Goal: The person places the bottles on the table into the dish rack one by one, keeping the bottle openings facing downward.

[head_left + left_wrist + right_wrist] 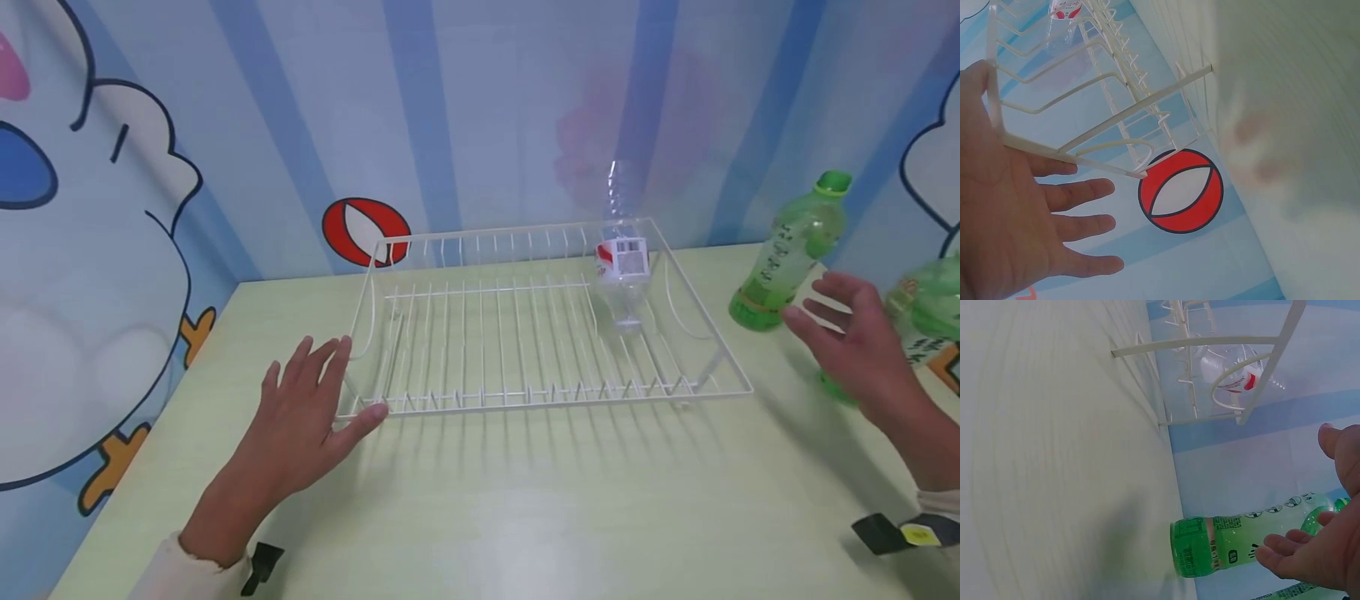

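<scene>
A white wire dish rack stands on the pale table. My left hand is at its front left corner, fingers spread and thumb near the front rail; the left wrist view shows the rack's frame against the palm side. Inside the rack, toward its right end, a clear plastic bottle with a white and red label stands upside down. To the right, my right hand hovers with loosely bent fingers beside a green bottle, holding nothing. In the right wrist view that green bottle lies beyond the fingers.
Behind my right hand is a second green bottle, partly hidden by the hand and cut by the frame edge. A blue striped backdrop with cartoon figures and a red ball rises at the table's back edge.
</scene>
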The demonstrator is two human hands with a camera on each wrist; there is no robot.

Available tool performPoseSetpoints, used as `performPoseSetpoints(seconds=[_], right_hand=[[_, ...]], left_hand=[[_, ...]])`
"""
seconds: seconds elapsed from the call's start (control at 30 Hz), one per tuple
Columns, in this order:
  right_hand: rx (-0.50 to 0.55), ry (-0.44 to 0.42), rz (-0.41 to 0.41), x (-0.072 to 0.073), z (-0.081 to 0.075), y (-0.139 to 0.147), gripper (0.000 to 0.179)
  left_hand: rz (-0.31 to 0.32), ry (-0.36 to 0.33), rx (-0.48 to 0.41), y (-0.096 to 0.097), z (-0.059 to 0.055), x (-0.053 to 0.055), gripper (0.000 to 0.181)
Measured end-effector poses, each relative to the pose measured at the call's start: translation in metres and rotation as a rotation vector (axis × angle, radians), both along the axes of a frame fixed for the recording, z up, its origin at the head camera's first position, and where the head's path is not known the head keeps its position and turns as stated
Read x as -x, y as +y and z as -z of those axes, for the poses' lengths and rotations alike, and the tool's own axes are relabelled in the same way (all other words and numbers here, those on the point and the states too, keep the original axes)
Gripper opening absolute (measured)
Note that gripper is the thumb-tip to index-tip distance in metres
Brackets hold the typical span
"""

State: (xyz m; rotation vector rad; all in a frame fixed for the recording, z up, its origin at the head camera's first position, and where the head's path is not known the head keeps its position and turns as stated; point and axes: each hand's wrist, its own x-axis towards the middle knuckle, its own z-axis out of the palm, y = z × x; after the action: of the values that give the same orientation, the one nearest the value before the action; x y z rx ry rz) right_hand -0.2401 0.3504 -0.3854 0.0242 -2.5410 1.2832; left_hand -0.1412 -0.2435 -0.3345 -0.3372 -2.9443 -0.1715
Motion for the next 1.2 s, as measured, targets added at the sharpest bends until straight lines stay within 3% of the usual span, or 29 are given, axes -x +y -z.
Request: performPoseSetpoints(seconds=[0.23,0.5,0.93,1.2], right_hand=[[0.051,-0.162,-0.088,-0.007,-0.018,-0.019,0.088],[0.099,-0.243,0.004,0.007,-0.014,-0.028,0.105],[0.182,-0.276,0.082,0.031,-0.003,-0.029,0.110],[0.162,-0.259,0.135,0.051,0.003,-0.030,0.106]], left_hand=[[-0.001,-0.002,-0.001,0.000,0.000,0.000,0.091],[-0.004,0.000,-0.005,0.000,0.001,0.000,0.092],[-0.009,-0.006,0.000,0.000,0.001,0.001,0.093],[-0.016,-0.011,-0.018,0.000,0.002,0.000,0.092]])
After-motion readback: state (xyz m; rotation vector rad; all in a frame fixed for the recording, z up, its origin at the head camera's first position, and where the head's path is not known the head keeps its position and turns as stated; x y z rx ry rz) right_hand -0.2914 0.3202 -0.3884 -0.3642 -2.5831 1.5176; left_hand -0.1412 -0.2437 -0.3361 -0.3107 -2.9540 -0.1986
